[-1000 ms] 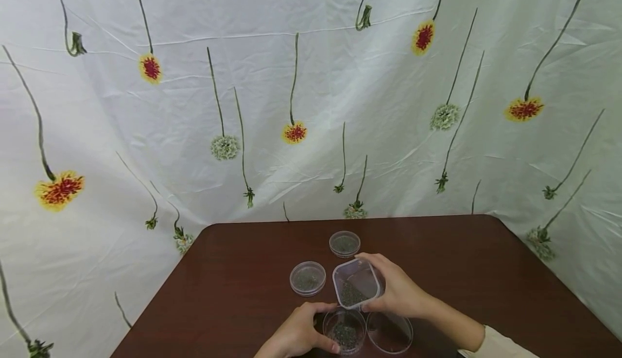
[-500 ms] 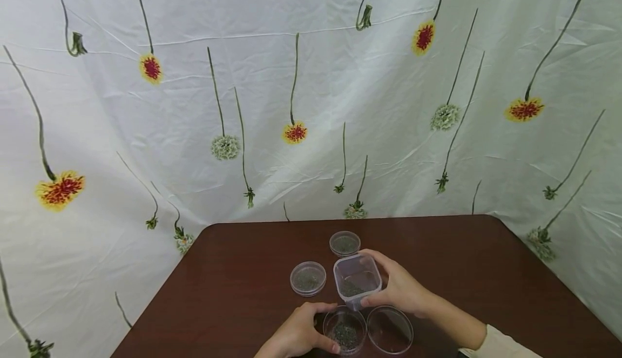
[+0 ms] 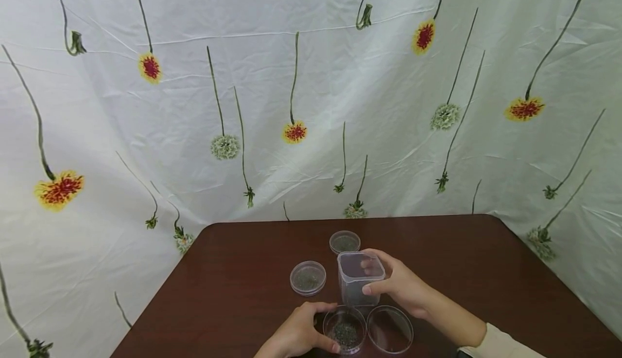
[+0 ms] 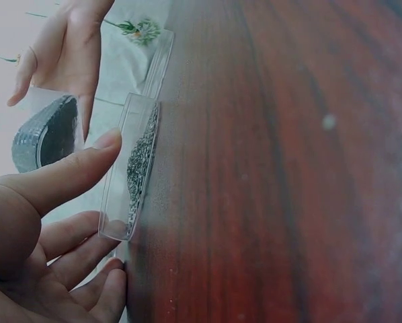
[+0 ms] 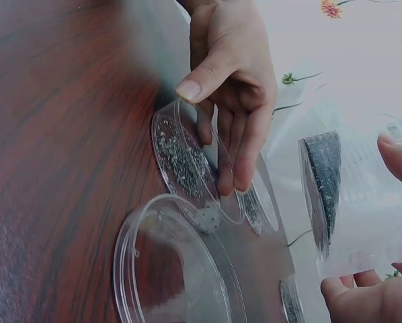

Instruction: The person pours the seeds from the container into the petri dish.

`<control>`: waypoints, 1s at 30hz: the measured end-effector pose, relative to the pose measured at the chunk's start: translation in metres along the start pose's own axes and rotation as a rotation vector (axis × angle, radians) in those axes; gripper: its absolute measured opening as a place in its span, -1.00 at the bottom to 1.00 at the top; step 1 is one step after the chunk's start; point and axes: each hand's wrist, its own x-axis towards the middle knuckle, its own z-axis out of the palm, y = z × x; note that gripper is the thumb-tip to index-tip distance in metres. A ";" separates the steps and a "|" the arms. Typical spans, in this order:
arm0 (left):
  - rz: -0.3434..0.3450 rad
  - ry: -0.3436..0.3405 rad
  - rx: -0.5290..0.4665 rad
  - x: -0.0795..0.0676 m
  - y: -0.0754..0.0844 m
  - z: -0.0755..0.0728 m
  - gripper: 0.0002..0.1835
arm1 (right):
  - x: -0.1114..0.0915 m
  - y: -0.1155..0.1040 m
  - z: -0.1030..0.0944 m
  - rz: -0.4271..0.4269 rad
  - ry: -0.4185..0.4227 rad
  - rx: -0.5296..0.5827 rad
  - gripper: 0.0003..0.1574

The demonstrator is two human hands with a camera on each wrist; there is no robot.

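Note:
My left hand (image 3: 302,330) holds a clear round petri dish (image 4: 113,192) by its side, thumb on the near rim and fingers around the far side. Dark granules (image 5: 181,158) lie heaped in the dish. My right hand (image 3: 405,289) grips a clear square plastic tub (image 3: 351,288), thumb on the near wall and fingers behind. The tub stands roughly upright in the air just beyond the petri dish, with dark granules (image 5: 329,175) at its bottom. Beside the held dish, on its right, lies a clear round dish or lid (image 5: 124,262) without granules.
Two more petri dishes with dark contents stand farther back: one dish (image 3: 306,293) at left, the other dish (image 3: 335,252) behind the tub. All rest on a dark reddish wooden table (image 3: 243,271). A white flower-print cloth (image 3: 272,99) hangs behind.
My right hand has turned the square tub from tilted toward the petri dish back to about upright, moving it slightly right. The left hand has stayed on the dish.

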 end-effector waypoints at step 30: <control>-0.011 -0.001 0.020 0.000 -0.001 0.000 -0.19 | -0.012 -0.018 -0.033 -0.100 0.035 -0.053 0.11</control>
